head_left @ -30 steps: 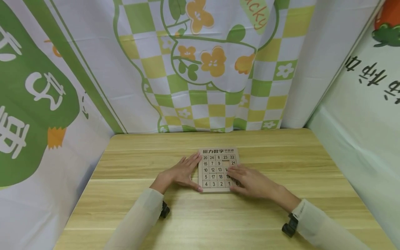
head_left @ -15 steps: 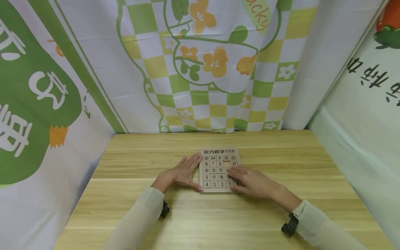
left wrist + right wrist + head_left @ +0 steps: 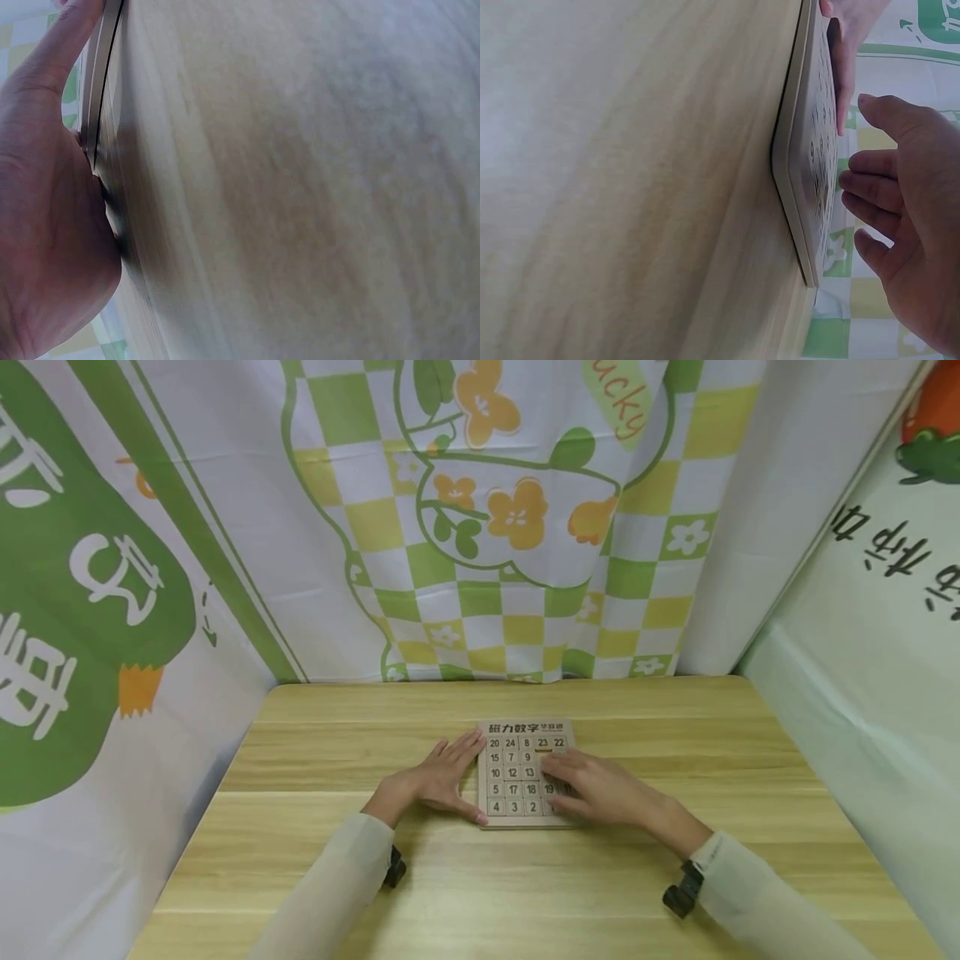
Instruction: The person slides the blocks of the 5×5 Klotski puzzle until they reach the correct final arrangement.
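A wooden sliding number puzzle (image 3: pixel 517 823) lies flat on the table, its square tiles printed with black numerals. Spread along its left side, my left hand (image 3: pixel 433 782) touches the frame with extended fingers, its thumb near the lower left corner. My right hand (image 3: pixel 606 788) reaches over the right part of the puzzle, fingertips on or just over the tiles in the fourth column. A thin dark slot shows just below tile 23 (image 3: pixel 542 742). Several right-hand tiles are hidden under that hand. In the right wrist view its fingers (image 3: pixel 874 187) are loosely bent above the board, with nothing gripped.
A light wood-grain table (image 3: pixel 450 893) surrounds the puzzle. Behind it hangs a checked cloth (image 3: pixel 480 618) with flowers. Printed cloths also stand along the left and right sides. Each wrist carries a small black camera.
My right hand has shifted slightly away from me over the tiles. The square gap under tile 23 has narrowed to a thin slot. My left hand stays at the frame.
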Demonstrator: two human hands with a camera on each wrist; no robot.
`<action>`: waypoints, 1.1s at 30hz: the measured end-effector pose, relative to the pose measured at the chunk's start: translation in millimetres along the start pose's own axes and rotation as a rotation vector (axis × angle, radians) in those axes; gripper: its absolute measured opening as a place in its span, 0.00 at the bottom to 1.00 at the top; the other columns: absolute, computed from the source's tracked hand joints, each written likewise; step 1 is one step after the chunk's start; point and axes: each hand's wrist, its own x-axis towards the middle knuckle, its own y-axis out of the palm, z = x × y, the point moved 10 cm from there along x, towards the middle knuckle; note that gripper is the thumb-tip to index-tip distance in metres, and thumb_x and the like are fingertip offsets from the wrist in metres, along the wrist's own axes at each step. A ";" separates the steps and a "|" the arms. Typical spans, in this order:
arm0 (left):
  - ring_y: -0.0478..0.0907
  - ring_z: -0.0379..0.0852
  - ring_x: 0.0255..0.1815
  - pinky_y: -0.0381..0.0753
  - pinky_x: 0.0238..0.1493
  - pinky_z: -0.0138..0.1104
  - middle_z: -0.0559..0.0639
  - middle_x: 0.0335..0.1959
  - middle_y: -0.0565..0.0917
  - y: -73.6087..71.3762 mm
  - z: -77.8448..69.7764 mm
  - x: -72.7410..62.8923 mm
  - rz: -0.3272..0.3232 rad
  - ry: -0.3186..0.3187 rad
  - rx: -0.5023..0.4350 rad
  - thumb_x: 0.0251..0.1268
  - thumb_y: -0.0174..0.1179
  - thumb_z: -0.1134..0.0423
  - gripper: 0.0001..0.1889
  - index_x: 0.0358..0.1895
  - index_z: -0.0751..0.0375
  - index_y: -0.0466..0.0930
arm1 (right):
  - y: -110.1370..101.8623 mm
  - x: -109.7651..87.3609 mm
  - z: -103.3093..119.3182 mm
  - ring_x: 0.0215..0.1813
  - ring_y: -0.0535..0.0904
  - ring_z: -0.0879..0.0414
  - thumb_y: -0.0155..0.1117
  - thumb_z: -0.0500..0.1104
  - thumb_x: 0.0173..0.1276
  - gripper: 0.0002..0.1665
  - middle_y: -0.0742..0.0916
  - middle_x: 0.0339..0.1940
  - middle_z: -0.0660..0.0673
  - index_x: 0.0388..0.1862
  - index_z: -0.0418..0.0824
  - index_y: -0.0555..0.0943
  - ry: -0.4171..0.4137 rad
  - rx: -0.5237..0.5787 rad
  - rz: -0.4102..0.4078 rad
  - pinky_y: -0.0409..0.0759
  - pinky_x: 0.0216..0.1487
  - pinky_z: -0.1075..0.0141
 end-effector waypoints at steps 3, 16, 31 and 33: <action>0.30 0.52 0.89 0.29 0.85 0.58 0.51 0.89 0.29 -0.6 -2.3 -0.9 -0.002 0.003 -0.006 0.43 0.66 0.15 0.78 0.88 0.54 0.31 | -1.0 4.3 -0.7 0.73 0.77 0.37 0.67 0.55 0.78 0.35 0.81 0.72 0.33 0.73 0.33 0.77 0.008 0.007 0.000 0.76 0.74 0.43; 0.30 0.54 0.89 0.30 0.85 0.60 0.53 0.89 0.30 -2.0 -3.8 -3.3 0.005 -0.009 -0.026 0.44 0.66 0.14 0.78 0.88 0.54 0.30 | 8.6 21.2 -4.1 0.75 0.75 0.38 0.64 0.55 0.80 0.34 0.79 0.75 0.36 0.74 0.36 0.77 0.008 0.041 0.056 0.73 0.76 0.43; 0.29 0.52 0.89 0.28 0.85 0.59 0.51 0.89 0.29 -0.2 -1.1 -1.1 -0.001 -0.010 -0.029 0.44 0.67 0.15 0.78 0.88 0.53 0.31 | 16.9 15.9 -13.0 0.77 0.73 0.39 0.62 0.57 0.81 0.35 0.77 0.77 0.36 0.76 0.36 0.76 0.027 0.073 0.088 0.72 0.77 0.44; 0.29 0.52 0.89 0.29 0.85 0.60 0.51 0.89 0.29 0.4 -1.2 -0.9 -0.005 -0.006 -0.029 0.45 0.66 0.15 0.77 0.88 0.52 0.31 | 15.2 13.0 -14.8 0.76 0.74 0.38 0.63 0.56 0.80 0.35 0.77 0.77 0.35 0.75 0.35 0.76 0.024 0.079 0.076 0.73 0.76 0.44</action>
